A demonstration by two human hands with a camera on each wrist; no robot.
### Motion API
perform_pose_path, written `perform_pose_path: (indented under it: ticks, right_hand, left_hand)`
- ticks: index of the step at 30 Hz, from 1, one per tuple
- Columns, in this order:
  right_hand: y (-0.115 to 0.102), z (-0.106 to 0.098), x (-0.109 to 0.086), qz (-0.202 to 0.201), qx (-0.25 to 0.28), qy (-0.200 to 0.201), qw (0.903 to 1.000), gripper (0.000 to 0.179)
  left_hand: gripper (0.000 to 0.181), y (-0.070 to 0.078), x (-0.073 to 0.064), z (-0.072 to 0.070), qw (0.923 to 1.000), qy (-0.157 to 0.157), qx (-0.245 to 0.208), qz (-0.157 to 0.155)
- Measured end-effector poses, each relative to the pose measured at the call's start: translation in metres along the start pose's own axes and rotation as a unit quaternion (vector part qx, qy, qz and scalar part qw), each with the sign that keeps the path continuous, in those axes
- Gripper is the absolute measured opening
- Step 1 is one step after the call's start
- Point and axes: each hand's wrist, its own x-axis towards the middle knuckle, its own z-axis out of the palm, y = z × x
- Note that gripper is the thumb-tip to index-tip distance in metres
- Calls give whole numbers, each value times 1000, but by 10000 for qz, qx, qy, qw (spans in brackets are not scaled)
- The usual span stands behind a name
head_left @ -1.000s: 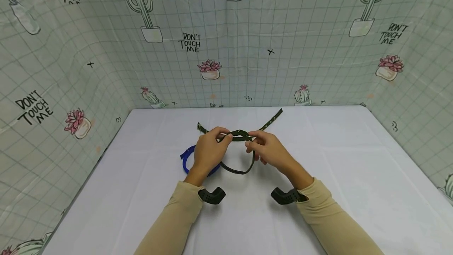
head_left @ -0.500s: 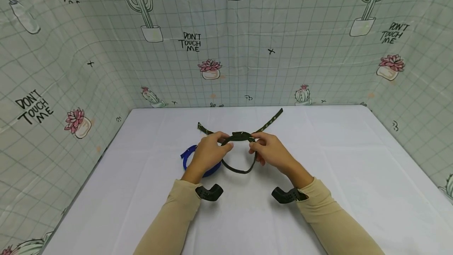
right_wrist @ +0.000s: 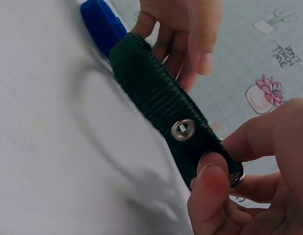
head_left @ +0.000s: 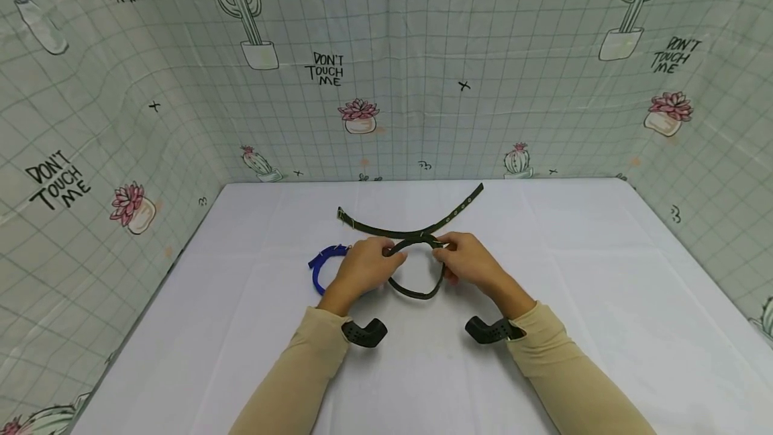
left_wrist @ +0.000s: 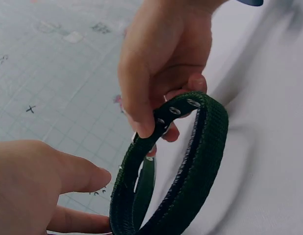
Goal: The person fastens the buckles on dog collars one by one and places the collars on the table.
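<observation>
A green collar [head_left: 417, 295] with metal eyelets is bent into a loop, standing on edge between both hands. My right hand [head_left: 474, 262] pinches it near its metal buckle [right_wrist: 237, 181], thumb over the strap. My left hand [head_left: 365, 264] is at the loop's other side; in the left wrist view a nearly straight finger touches the strap, while the thumb [left_wrist: 100, 179] stands apart from it. Just behind lies a second green collar [head_left: 386, 231], unfastened and stretched in a shallow curve. A blue collar [head_left: 316, 277], looped, lies left of the hands, partly hidden by the left hand.
All of this is on a table with a white cloth [head_left: 604, 274]. Grid-patterned fabric [head_left: 423, 52] with printed cacti hangs behind the table and along both sides. Each wrist wears a black camera mount [head_left: 365, 333].
Both hands have drawn the looped green collar slightly nearer and to the right, uncovering the middle of the collar lying behind. My left thumb has moved away from the strap.
</observation>
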Motion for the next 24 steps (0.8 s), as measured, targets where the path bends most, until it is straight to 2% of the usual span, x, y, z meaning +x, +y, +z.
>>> perform_pose_path:
  ticks: [6,16,19,24]
  right_hand:
    - [3,1,3,21,-524,-34,9986,43]
    - [3,1,4,138,-891,-43,9959,44]
    - [5,3,4,213,-953,-68,9952,43]
    - [5,4,3,307,-825,-159,9960,38]
  left_hand:
    - [42,-1,1,3,9999,-114,38,46]
    - [37,-1,2,5,9996,-143,178,161]
    - [37,-3,3,5,9998,-25,129,179]
    - [35,-9,5,4,9993,345,31,160]
